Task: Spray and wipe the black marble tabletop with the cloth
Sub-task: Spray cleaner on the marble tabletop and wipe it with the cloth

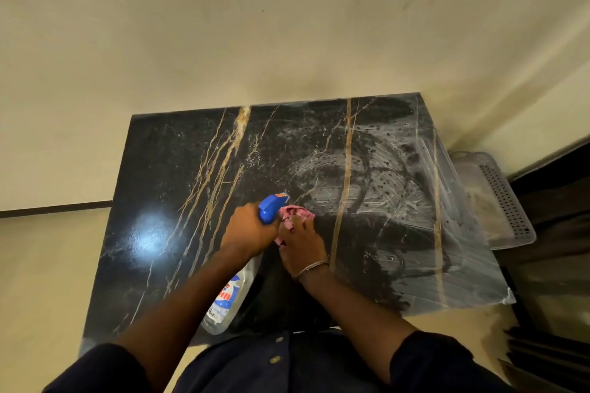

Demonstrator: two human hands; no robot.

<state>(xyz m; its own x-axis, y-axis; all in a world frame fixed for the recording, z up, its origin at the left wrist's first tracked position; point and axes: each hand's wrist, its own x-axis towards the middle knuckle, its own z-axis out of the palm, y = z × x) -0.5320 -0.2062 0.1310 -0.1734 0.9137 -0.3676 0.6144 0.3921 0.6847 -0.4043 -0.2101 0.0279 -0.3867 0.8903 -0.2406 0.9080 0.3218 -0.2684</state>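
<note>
Black marble bench top with tan and white veins (178, 169): rectangular slab, far edge against a cream wall (223, 25), right far corner close to the wall's corner. Right half carries cloudy wet smears and droplets; left half is dry, glossy, with one light glare, and offers open room out to the left edge.

Clear plastic spray bottle with blue trigger head and orange nozzle tip (271, 206): held in the left hand (247, 233), grip wrapped round the neck, nozzle aimed to the far right, body hanging toward the near edge.

Crumpled pink cloth (298, 212): near the bench's centre, bunched under the right hand (301, 247), grip closed on it, pressed to the marble just beside the bottle head. Thin bangle on the right wrist.

Grey perforated plastic tray (507, 201): off the right edge, lower than the slab.
</note>
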